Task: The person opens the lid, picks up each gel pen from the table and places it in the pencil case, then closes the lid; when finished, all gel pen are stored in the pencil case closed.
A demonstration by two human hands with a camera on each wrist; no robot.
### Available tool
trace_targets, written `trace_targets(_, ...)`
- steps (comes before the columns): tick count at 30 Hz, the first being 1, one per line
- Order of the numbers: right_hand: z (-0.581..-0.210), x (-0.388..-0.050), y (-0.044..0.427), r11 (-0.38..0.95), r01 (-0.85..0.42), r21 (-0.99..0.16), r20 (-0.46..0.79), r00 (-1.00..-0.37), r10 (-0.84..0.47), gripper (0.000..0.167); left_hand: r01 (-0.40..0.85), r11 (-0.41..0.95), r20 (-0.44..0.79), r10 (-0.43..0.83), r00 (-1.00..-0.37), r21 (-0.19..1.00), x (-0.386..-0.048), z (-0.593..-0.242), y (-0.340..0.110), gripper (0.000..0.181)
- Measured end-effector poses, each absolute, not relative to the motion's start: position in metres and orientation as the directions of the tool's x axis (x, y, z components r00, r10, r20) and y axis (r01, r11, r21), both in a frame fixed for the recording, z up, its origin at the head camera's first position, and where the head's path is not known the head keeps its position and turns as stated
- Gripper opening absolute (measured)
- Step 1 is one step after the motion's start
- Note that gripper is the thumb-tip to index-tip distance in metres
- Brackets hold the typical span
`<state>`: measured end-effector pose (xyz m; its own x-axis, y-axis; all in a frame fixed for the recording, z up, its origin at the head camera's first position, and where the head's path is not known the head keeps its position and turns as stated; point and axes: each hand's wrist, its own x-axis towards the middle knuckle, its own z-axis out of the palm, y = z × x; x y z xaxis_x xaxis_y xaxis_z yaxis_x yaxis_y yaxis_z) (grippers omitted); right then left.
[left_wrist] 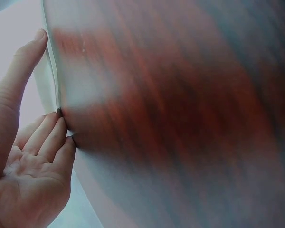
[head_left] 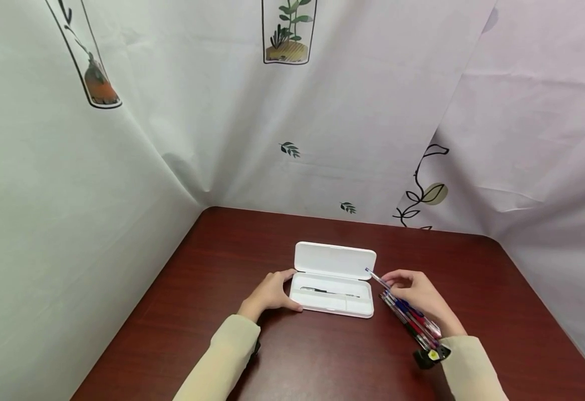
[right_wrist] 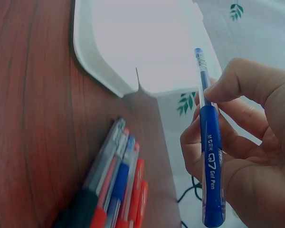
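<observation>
A white pencil case (head_left: 310,304) lies with its lid raised at the back, and a black pen (head_left: 325,291) rests inside it. My left hand (head_left: 271,289) holds the left end of the case, thumb at the front corner and fingers at the back corner. In the right wrist view, my right hand (right_wrist: 251,123) pinches a blue gel pen (right_wrist: 211,166) between thumb and fingers. Its slim end tilts up toward the right end of the case. Below that hand, several pens (head_left: 408,317) with black, blue and red parts lie in a bunch on the table.
The dark red-brown table (head_left: 322,362) carries the case and the pens. Pale patterned cloth (head_left: 347,111) hangs behind the table and along both sides. A small dark device (head_left: 430,356) is at the right wrist.
</observation>
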<state>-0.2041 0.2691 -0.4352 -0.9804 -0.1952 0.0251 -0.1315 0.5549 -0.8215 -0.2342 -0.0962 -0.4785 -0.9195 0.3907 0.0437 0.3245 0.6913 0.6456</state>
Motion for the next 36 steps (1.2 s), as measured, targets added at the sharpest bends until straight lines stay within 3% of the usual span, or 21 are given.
trace_targets(8,-0.437,-0.217,0.251,0.522,-0.099,-0.847,-0.001,-0.982,-0.189,0.027,0.328,0.687,0.049,0.392,-0.919,0.649,-0.234,-0.479,-0.096,0.094)
trace_targets(23,-0.445,-0.231,0.212,0.495,-0.165,-0.853,0.025,-0.961,-0.277,0.028,0.32,0.699,0.044,0.383,-0.923,0.64,-0.233,-0.48,-0.097,0.093)
trace_targets(36,-0.457,-0.244,0.179,0.487,-0.305,-0.818,0.1,-0.91,-0.402,0.023,0.328,0.684,0.057,0.387,-0.92,0.651,-0.233,-0.482,-0.096,0.09)
